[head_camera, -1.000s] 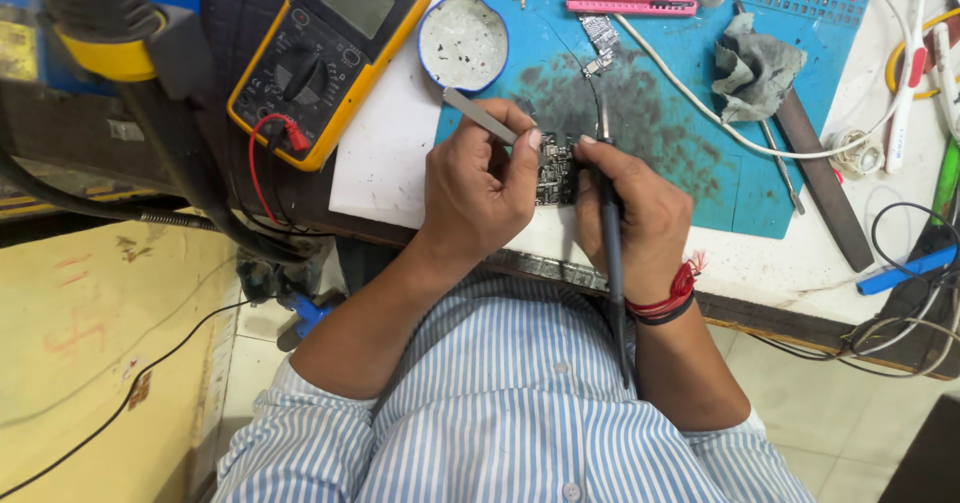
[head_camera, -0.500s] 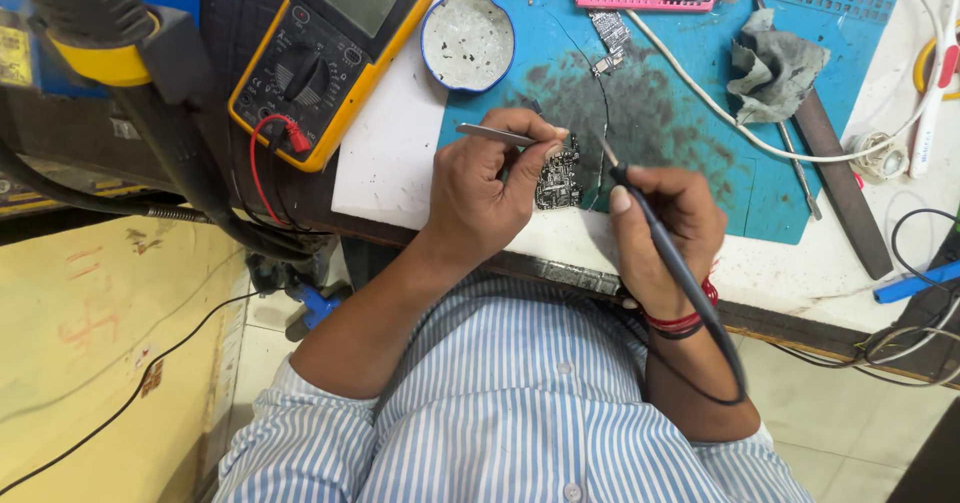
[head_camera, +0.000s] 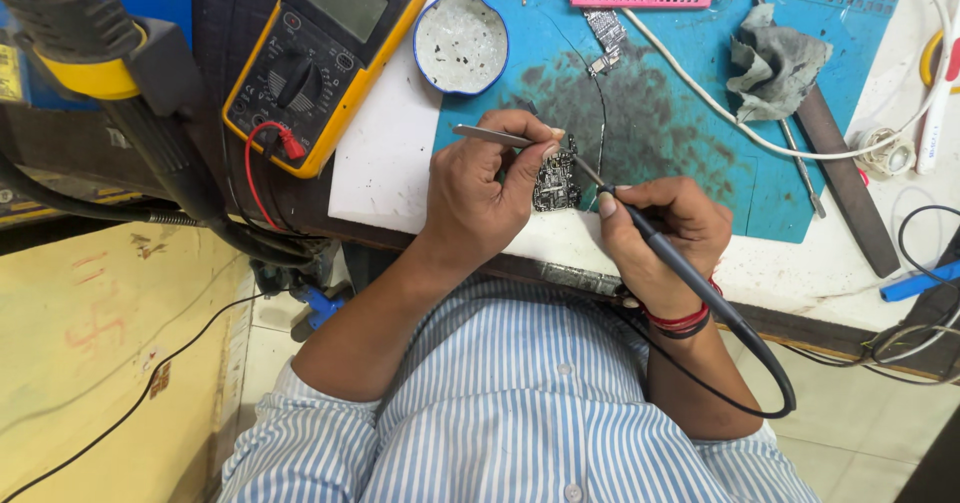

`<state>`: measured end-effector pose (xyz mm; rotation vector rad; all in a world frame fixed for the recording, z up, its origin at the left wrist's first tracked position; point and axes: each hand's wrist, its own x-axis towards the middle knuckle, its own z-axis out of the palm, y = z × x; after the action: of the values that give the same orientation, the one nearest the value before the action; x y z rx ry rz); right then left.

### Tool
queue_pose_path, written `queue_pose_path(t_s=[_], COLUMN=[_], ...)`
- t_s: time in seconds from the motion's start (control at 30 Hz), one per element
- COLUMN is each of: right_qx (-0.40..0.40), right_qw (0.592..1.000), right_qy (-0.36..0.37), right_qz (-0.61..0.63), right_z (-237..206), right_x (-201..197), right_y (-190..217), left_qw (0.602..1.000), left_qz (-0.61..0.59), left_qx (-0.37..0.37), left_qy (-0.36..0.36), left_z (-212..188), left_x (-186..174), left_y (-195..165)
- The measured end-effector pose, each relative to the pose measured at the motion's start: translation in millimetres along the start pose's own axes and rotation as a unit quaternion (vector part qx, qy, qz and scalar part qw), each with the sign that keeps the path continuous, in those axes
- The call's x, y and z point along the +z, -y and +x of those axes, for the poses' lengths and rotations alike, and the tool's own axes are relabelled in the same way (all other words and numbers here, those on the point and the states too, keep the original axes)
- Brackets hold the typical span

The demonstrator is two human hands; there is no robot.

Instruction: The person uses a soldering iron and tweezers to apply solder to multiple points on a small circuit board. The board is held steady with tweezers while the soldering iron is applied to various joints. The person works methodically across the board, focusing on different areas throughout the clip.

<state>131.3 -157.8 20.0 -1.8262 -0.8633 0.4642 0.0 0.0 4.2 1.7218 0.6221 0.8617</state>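
Hands grip tweezers (head_camera: 500,138) and soldering iron (head_camera: 680,268) over circuit board (head_camera: 556,178).

Even, bright light w/ soft shadows under hands; sharp centre, some wide-angle bend at edges, hot-air tool (head_camera: 70,33) perhaps slightly blurred.

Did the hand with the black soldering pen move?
Yes. The right hand tilted the soldering pen, swinging its cord end rightward, away from the small circuit board.
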Motion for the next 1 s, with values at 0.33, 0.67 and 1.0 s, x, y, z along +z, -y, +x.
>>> queue_pose_path(t_s=[0.33, 0.67, 1.0], right_qx=[-0.012, -0.021, -0.027], right_qw=[1.0, 0.999, 0.999], right_qy=[0.001, 0.003, 0.004], right_qz=[-0.014, -0.024, -0.017], right_z=[1.4, 1.7, 1.3], right_x=[1.9, 0.3, 0.4], right_y=[1.0, 0.6, -1.1], left_qw=[1.0, 0.999, 1.0], left_qz=[-0.008, -0.025, -0.012], left_qx=[0.005, -0.017, -0.002], left_qy=[-0.004, -0.016, -0.009], left_z=[-0.6, -2.1, -2.0], left_x=[0.9, 1.4, 1.7], left_y=[1.5, 0.0, 1.6])
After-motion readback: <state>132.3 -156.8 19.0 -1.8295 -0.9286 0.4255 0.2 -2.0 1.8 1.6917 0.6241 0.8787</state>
